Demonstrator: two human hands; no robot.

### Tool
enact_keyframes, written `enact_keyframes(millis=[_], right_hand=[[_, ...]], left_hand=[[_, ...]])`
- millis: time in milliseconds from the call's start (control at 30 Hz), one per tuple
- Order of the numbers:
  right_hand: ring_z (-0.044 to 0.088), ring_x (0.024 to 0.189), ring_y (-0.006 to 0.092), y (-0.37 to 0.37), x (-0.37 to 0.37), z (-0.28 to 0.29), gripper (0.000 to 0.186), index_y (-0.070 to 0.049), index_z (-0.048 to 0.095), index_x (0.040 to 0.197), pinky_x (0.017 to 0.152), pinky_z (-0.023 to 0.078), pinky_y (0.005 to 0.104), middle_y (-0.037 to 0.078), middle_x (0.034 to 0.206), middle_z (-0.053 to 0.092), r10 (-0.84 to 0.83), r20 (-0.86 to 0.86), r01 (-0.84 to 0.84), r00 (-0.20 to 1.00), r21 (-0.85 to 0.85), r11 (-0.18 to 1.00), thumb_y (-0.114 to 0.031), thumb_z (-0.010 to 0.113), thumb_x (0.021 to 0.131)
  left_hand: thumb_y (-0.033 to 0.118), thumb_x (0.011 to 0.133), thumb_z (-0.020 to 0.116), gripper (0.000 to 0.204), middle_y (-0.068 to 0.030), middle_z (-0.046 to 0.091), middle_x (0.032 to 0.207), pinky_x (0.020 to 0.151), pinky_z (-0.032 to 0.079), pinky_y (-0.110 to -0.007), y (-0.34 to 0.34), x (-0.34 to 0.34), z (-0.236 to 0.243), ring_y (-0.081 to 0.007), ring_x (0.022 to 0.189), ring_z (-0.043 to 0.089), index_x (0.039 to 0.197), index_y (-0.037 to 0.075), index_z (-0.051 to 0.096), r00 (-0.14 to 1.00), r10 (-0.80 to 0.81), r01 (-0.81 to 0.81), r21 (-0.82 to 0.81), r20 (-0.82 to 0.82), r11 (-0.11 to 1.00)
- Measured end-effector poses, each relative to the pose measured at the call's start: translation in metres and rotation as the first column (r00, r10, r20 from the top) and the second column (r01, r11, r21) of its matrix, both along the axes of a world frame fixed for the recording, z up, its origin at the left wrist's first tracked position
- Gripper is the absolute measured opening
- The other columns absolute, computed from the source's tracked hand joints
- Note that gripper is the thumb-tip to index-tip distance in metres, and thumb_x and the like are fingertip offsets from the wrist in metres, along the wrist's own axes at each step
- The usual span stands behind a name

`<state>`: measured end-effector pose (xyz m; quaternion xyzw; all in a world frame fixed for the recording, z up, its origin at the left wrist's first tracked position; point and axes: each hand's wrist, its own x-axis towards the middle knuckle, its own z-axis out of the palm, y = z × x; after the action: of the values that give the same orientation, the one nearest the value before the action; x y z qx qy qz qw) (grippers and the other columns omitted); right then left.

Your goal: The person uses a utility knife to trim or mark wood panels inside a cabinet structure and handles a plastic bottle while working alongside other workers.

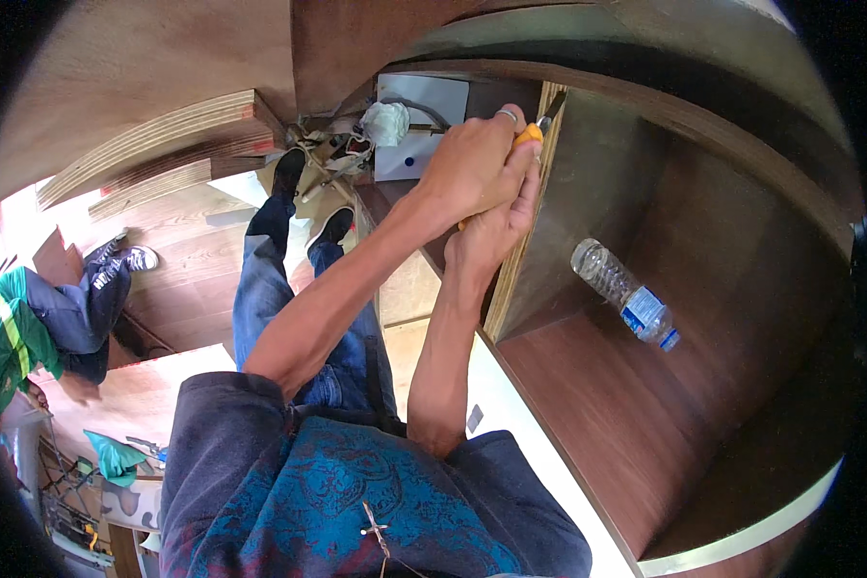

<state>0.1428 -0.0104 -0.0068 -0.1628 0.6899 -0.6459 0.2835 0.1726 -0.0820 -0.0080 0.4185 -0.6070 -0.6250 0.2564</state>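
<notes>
Both of my hands are closed together on a yellow utility knife [529, 135], its metal front end at the upright plywood edge [522, 226] of a dark brown cabinet. My left hand [470, 164], a ring on one finger, lies over the handle. Against it from below, my right hand [503, 223] wraps the same handle. A bit of yellow shows under the hands; the rest of the handle is hidden by fingers. The blade looks dark and small, and I cannot tell how deep it touches the edge.
A clear plastic bottle [626, 294] lies in the brown cabinet compartment [588, 385] at right. Left of my hands are a white panel [400, 162] and crumpled white plastic [385, 123]. Stacked plywood [154, 144] stands at far left. Another person in green [14, 332] sits lower left.
</notes>
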Motion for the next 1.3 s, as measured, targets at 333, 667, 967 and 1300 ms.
enact_keyframes(millis=[333, 667, 967, 1300], right_hand=[[0.064, 0.104, 0.0155, 0.0, -0.008, 0.027, 0.043, -0.003, 0.054, 0.134, 0.089, 0.055, 0.0291, 0.009, 0.121, 0.064, 0.025, 0.146, -0.033, 0.989, 0.059, 0.998, -0.028, 0.061, 0.099], [0.061, 0.113, 0.0214, -0.01, 0.006, 0.002, 0.042, -0.004, 0.045, 0.139, 0.094, 0.053, 0.0331, 0.013, 0.129, 0.059, -0.016, 0.011, 0.016, 1.0, 0.036, 0.999, -0.018, 0.056, 0.101], [0.063, 0.11, 0.0176, -0.005, -0.015, 0.036, 0.049, -0.004, 0.053, 0.136, 0.092, 0.053, 0.0316, 0.009, 0.125, 0.063, 0.032, 0.293, -0.038, 0.956, 0.013, 0.999, -0.032, 0.063, 0.097], [0.061, 0.112, 0.0181, 0.004, -0.026, 0.013, 0.052, -0.005, 0.043, 0.145, 0.096, 0.05, 0.0338, 0.01, 0.131, 0.059, 0.146, 0.309, -0.15, 0.94, -0.012, 0.989, -0.031, 0.055, 0.101]], left_hand=[[0.025, 0.092, 0.058, 0.028, -0.0253, 0.066, 0.074, 0.069, 0.052, -0.052, 0.002, -0.001, 0.009, -0.0441, 0.074, 0.066, 0.095, -0.003, 0.057, 0.998, 0.043, -0.041, 0.041, -0.046, 0.998], [0.027, 0.091, 0.06, 0.028, -0.0234, 0.066, 0.073, 0.066, 0.051, -0.049, -0.01, -0.002, -0.016, -0.0429, 0.072, 0.066, 0.093, -0.001, 0.062, 0.995, 0.07, -0.069, 0.022, -0.077, 0.997], [0.027, 0.092, 0.06, 0.033, -0.0253, 0.067, 0.074, 0.069, 0.053, -0.052, -0.007, -0.009, 0.02, -0.0433, 0.075, 0.067, 0.099, -0.005, 0.057, 0.998, 0.016, -0.014, -0.032, 0.055, 0.999], [0.021, 0.092, 0.058, 0.03, -0.0237, 0.068, 0.073, 0.06, 0.055, -0.048, -0.01, -0.007, 0.021, -0.0405, 0.069, 0.069, 0.101, -0.008, 0.056, 0.989, 0.067, -0.046, -0.162, 0.13, 0.986]])
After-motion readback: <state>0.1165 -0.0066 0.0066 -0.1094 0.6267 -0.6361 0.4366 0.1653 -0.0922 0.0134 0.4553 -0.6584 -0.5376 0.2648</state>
